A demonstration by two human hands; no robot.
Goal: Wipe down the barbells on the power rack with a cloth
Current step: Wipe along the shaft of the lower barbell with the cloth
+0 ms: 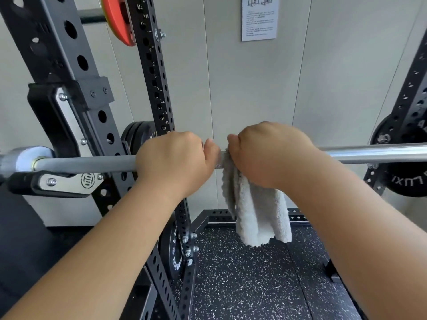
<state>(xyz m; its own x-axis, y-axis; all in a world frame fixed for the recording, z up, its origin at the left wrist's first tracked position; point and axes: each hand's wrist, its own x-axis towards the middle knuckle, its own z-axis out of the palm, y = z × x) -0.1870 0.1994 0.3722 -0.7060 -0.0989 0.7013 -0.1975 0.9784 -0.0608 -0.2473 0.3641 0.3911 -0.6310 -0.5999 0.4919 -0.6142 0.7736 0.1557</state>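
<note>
Left forearm and right forearm enter from the bottom edge, both bare, and reach up to the barbell. Barbell lies level across the view, its left end seated in the hook of the rack, with the thicker sleeve sticking out past the hook. Left hand grips the bare bar overhand, fingers curled over the top, thumb tip showing on the inner side. Right hand sits just beside it, also overhand, fist closed on the cloth and pressing it against the bar. Cloth is pale grey and fluffy; most of it hangs loose below the bar. Whether it wraps fully round the bar under the palm cannot be seen. A short stretch of bar shows between the two hands. Rack upright, black with rows of holes, stands behind the left hand. Orange plate hangs high on the rack at upper left; a black plate sits at the right edge behind the bar, another black plate low on the upright. Printed notice is fixed to the pale wall. Floor is dark speckled rubber.
</note>
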